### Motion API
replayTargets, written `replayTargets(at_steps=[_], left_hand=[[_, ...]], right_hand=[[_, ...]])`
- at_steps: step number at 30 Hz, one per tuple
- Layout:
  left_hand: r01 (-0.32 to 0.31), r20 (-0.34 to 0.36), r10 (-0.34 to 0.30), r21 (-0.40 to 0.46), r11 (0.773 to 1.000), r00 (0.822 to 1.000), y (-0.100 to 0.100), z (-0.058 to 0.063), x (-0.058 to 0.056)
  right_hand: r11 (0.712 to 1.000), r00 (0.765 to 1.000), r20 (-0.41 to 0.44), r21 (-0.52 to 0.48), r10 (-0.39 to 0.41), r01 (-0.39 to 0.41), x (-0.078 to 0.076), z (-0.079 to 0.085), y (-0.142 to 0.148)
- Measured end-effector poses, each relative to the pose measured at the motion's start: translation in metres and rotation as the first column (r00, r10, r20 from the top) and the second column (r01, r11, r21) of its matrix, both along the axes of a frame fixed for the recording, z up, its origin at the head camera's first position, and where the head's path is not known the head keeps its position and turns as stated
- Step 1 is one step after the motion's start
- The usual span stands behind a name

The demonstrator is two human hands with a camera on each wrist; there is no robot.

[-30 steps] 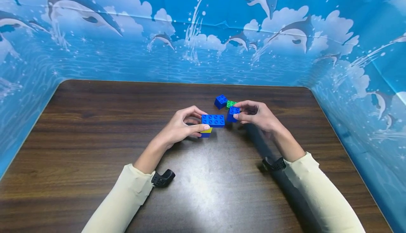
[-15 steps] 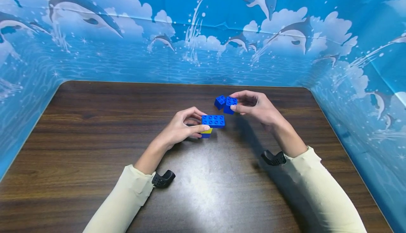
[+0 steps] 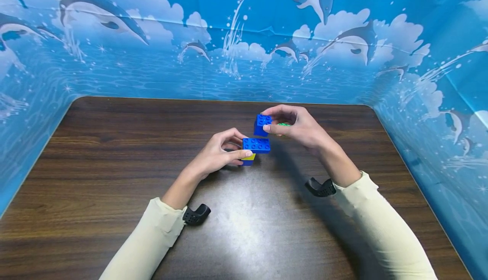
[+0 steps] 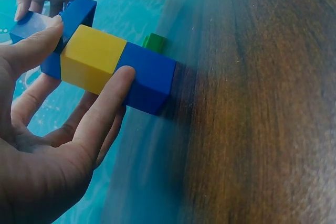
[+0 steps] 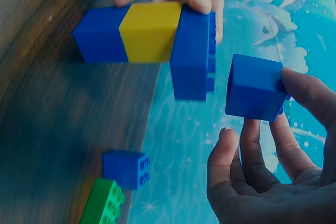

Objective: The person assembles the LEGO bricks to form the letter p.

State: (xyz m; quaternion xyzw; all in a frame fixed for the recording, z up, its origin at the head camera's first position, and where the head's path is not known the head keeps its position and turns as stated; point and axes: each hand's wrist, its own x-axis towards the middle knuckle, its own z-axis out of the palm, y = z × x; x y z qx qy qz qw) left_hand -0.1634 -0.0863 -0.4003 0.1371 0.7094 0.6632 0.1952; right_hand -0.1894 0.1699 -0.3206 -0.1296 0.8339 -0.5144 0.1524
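My left hand (image 3: 217, 151) holds a stack of toy building bricks, its thumb at the top brick. From the bottom up, the stack has a blue brick (image 4: 149, 80), a yellow brick (image 4: 92, 59) and a longer blue brick (image 3: 259, 145) that juts out to the right, studs up. Between thumb and fingers, my right hand (image 3: 303, 129) pinches a small square blue brick (image 5: 254, 87). That brick is just beyond the stack's top in the head view; the right wrist view shows a gap between it and the long brick's studs.
A loose blue brick (image 5: 123, 169) and a green brick (image 5: 100, 203) stand side by side on the dark wooden table (image 3: 126, 157); the right hand partly covers them in the head view. A dolphin-print curtain (image 3: 152, 59) surrounds the table's back and sides. Black bands (image 3: 196, 215) sit at both wrists.
My right hand has carried the small blue brick leftward and farther back, passing over the green brick and the loose blue one. The left hand and its stack have stayed in place.
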Motion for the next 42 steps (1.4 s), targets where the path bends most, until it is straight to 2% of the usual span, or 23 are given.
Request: replayTargets(at_steps=[12, 25, 37, 42], left_hand=[[0.011, -0.014, -0.011, 0.0, 1.0, 1.0, 0.0, -0.001, -0.001], [-0.002, -0.027, 0.001, -0.013, 1.0, 1.0, 0.0, -0.002, -0.001], [-0.002, -0.048, 0.001, -0.037, 0.999, 0.999, 0.001, 0.0, -0.001], [-0.01, -0.04, 0.008, -0.043, 0.999, 0.999, 0.002, -0.001, -0.001]], right_hand=[[0.997, 0.996, -0.035, -0.013, 0.077, -0.077, 0.01, -0.007, -0.02], [0.998, 0.998, 0.001, -0.028, 0.058, -0.058, 0.011, -0.011, -0.022], [0.995, 0.998, 0.029, -0.085, 0.049, -0.046, 0.011, -0.018, -0.02], [0.995, 0.997, 0.051, -0.08, 0.062, -0.058, 0.008, -0.02, -0.019]])
